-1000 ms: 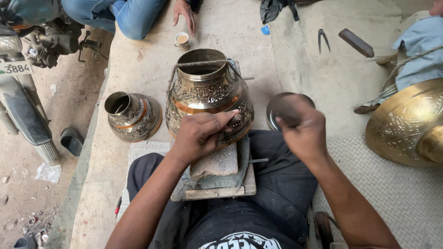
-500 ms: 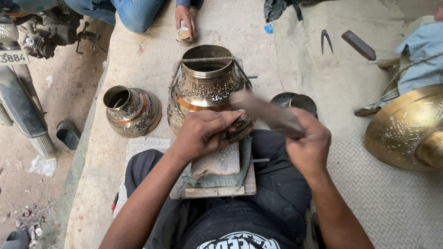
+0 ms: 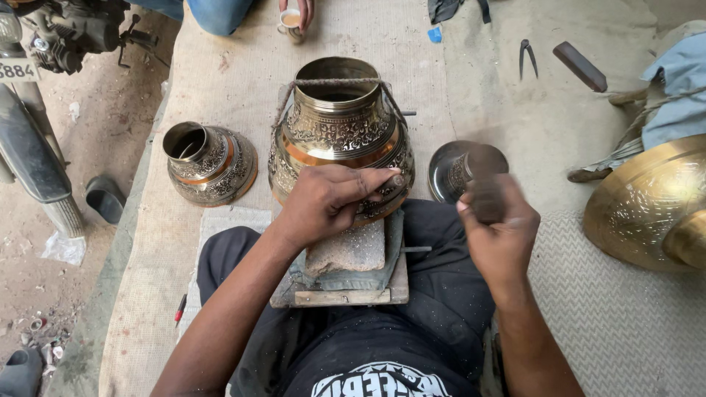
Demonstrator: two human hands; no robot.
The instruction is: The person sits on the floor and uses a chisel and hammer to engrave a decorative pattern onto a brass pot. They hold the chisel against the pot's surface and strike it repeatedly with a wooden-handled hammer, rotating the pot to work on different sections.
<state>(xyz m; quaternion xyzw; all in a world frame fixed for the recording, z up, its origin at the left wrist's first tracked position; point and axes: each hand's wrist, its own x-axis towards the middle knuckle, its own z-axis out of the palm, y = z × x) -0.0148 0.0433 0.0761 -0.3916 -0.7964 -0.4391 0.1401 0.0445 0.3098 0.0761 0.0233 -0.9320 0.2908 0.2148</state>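
The engraved brass pot (image 3: 340, 132) stood upright on a stone block (image 3: 351, 248) across the worker's lap, mouth up, its long axis vertical. The left hand (image 3: 327, 198) was the nearer one, resting against the pot's lower belly with fingers curled around a thin tool I could not make out. The right hand (image 3: 498, 231) hung apart, off to the pot's right and level with its base, clenched round a dark hammer (image 3: 482, 184) (blurred, so its head was hard to read). Its forearm ran up from the lap, wrist cocked, the hammer pointing away towards a round dish (image 3: 445, 173).
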